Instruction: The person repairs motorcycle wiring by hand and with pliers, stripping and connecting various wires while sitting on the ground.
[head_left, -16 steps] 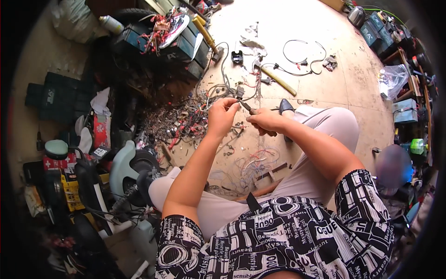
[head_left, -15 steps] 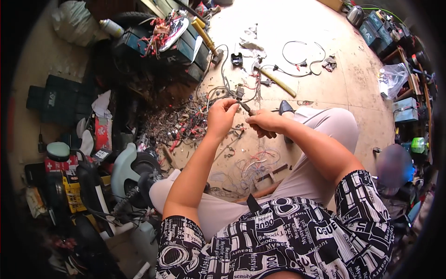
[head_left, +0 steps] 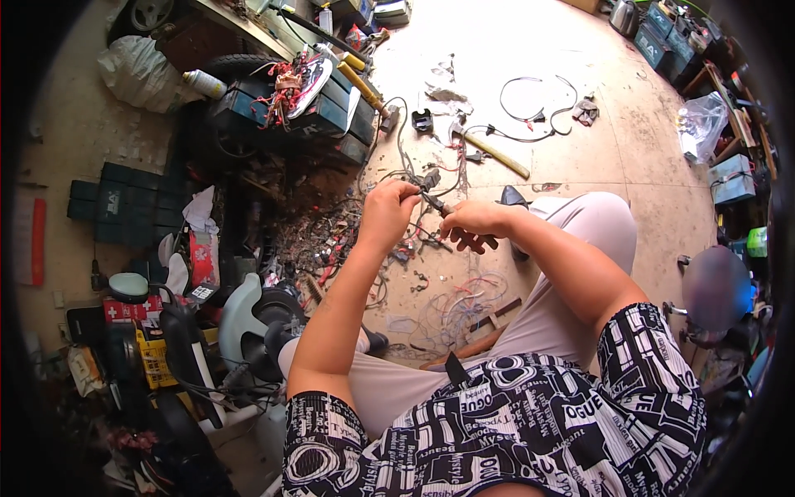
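My left hand (head_left: 386, 214) pinches a dark wire just below a small black connector (head_left: 430, 180). My right hand (head_left: 484, 219) grips dark-handled pliers (head_left: 436, 203), their jaws angled up to the wire by my left fingertips; whether the jaws touch it I cannot tell. Grey and black cables (head_left: 402, 141) trail away from this spot. Beneath and left of my hands lies a heap of wires and small scrap (head_left: 319, 232), and thin coloured wires (head_left: 464, 306) lie between my legs.
A hammer (head_left: 497, 156), a looped cable (head_left: 538, 83) and a black bracket (head_left: 421, 121) lie ahead. Dark battery packs (head_left: 335, 124) stand back left. A grey scooter part (head_left: 240, 323) and yellow crate (head_left: 157, 360) crowd my left; shelves with a light-blue battery (head_left: 733, 178) line the right.
My left hand has shifted slightly left. My right hand's fingers are spread a little more along the pliers' handles. The surroundings appear shifted as the view moved.
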The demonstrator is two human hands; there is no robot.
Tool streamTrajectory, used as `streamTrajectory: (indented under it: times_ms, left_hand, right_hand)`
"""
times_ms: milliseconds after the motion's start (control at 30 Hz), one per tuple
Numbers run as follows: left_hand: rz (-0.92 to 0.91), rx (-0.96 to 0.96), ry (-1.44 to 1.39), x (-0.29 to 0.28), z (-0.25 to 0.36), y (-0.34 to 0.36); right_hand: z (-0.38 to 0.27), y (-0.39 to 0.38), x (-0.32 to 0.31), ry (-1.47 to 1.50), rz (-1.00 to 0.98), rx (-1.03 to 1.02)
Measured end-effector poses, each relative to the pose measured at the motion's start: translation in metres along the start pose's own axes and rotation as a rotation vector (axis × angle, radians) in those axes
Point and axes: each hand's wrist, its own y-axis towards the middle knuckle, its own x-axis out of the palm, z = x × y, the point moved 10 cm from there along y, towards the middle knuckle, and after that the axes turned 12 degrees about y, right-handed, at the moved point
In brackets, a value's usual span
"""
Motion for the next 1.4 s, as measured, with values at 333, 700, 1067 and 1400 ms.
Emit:
streamTrajectory:
  times_ms: [333, 700, 1067, 1400]
  left_hand:
    - [0.048, 0.015, 0.014, -0.004, 0.017, 0.0]
    - [0.159, 0.173, 0.269, 0.0, 0.039, 0.01]
    - [-0.068, -0.174, 0.016, 0.057, 0.012, 0.029]
    - [-0.184, -0.451, -0.835, 0.061, -0.063, -0.046]
  right_hand:
    - [-0.004, -0.022, 0.012, 0.245, -0.063, 0.072]
    - [-0.014, -0.021, 0.0, 0.3, 0.064, 0.042]
    - [-0.003, 0.012, -0.069, 0.479, 0.396, -0.023]
    - [-0.055, -0.009, -0.02, 0.287, 0.3, -0.24]
